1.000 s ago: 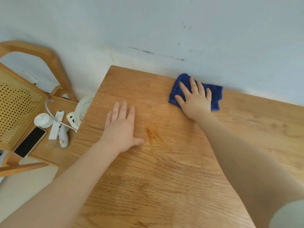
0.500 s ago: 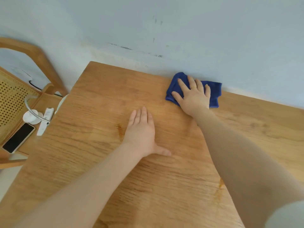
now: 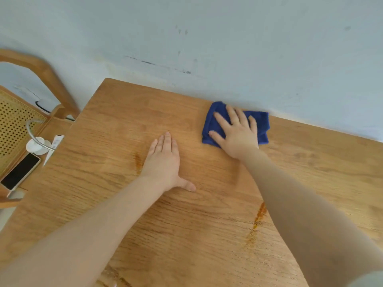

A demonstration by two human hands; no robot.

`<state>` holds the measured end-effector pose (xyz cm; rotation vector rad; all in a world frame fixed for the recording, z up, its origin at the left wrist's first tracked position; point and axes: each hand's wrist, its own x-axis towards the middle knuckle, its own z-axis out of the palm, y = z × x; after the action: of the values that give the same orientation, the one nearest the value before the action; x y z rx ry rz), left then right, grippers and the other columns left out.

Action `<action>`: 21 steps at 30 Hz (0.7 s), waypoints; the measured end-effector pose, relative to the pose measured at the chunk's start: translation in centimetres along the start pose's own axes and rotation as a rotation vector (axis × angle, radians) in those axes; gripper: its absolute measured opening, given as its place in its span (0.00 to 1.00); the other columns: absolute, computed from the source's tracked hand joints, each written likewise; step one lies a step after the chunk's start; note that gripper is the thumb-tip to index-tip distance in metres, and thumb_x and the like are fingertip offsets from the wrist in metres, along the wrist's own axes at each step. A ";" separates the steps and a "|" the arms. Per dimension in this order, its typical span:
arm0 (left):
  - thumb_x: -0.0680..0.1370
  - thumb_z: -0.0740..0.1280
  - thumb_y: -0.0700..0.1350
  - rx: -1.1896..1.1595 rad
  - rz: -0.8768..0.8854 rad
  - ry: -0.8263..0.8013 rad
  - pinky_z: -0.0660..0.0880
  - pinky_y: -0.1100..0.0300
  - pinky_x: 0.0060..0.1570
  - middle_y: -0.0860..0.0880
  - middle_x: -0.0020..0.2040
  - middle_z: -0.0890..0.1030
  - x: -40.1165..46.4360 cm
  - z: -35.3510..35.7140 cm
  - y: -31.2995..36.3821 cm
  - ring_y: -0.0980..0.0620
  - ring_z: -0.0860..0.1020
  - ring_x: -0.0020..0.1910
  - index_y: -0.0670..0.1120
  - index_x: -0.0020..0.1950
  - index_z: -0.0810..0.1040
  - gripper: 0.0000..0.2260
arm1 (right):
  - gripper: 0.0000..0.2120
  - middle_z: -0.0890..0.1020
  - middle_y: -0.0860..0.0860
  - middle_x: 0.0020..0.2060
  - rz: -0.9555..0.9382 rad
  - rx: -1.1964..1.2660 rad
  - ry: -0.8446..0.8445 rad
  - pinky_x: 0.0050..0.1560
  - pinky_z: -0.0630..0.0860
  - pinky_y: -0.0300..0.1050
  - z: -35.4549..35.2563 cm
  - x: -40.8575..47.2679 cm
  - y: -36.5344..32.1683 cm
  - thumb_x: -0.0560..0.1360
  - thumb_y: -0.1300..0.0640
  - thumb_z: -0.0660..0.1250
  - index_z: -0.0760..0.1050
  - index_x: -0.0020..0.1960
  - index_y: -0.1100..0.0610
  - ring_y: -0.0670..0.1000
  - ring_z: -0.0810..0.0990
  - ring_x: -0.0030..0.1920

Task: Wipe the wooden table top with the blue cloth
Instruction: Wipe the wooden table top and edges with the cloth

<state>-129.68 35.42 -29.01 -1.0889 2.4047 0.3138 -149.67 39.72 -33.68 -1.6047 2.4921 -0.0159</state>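
Right hand [image 3: 238, 133] flat on the blue cloth [image 3: 261, 125], fingers [image 3: 232, 113] straight and spread, pressing it onto the wooden surface [image 3: 116, 166]. Cloth is folded, at the surface's far edge, touching the pale wall [image 3: 207, 38]. Left hand [image 3: 163, 160] palm-down on bare wood just left of the cloth, fingers straight and together, thumb out, holding nothing. Orange stain [image 3: 137, 162] touching the left hand's outer side; another streak [image 3: 257, 222] beside the right forearm. Left of the surface: wooden chair [image 3: 47, 75], smartphone [image 3: 20, 171] on its seat.
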 end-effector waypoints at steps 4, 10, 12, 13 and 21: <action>0.59 0.67 0.72 -0.049 -0.010 -0.022 0.39 0.53 0.73 0.38 0.75 0.35 -0.1 0.2 0.1 0.43 0.39 0.75 0.37 0.74 0.35 0.63 | 0.28 0.46 0.50 0.77 0.084 0.031 -0.013 0.73 0.41 0.59 0.1 -0.4 -1.1 0.77 0.36 0.49 0.48 0.75 0.41 0.54 0.43 0.76; 0.60 0.68 0.71 -0.084 -0.001 -0.001 0.40 0.53 0.73 0.39 0.75 0.36 -0.4 0.3 0.0 0.44 0.39 0.76 0.37 0.75 0.37 0.62 | 0.33 0.49 0.52 0.77 -0.121 -0.006 -0.005 0.71 0.42 0.61 1.4 -9.3 -3.3 0.72 0.33 0.42 0.53 0.75 0.43 0.57 0.48 0.76; 0.60 0.68 0.72 -0.082 0.005 0.000 0.40 0.52 0.73 0.39 0.75 0.36 -0.2 0.3 -0.1 0.43 0.40 0.76 0.37 0.75 0.37 0.63 | 0.33 0.50 0.51 0.77 -0.124 -0.019 -0.018 0.71 0.43 0.61 1.0 -8.4 -3.1 0.72 0.32 0.41 0.54 0.74 0.42 0.56 0.48 0.76; 0.60 0.68 0.72 -0.074 0.013 -0.001 0.41 0.52 0.73 0.38 0.75 0.36 0.0 0.3 -0.1 0.43 0.40 0.76 0.37 0.75 0.37 0.63 | 0.33 0.49 0.50 0.77 -0.110 -0.029 -0.016 0.71 0.43 0.60 0.8 -7.1 -2.9 0.72 0.32 0.41 0.53 0.74 0.42 0.55 0.48 0.76; 0.58 0.65 0.75 -0.015 0.042 0.037 0.41 0.50 0.73 0.37 0.75 0.38 0.7 1.2 -0.6 0.41 0.41 0.75 0.35 0.74 0.38 0.65 | 0.29 0.48 0.51 0.77 0.213 0.017 0.016 0.73 0.42 0.59 0.0 2.3 -1.0 0.76 0.34 0.48 0.49 0.75 0.40 0.54 0.45 0.76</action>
<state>-129.24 35.01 -30.42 -1.0613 2.4644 0.3293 -149.67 37.23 -33.92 -1.3299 2.6537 -0.0218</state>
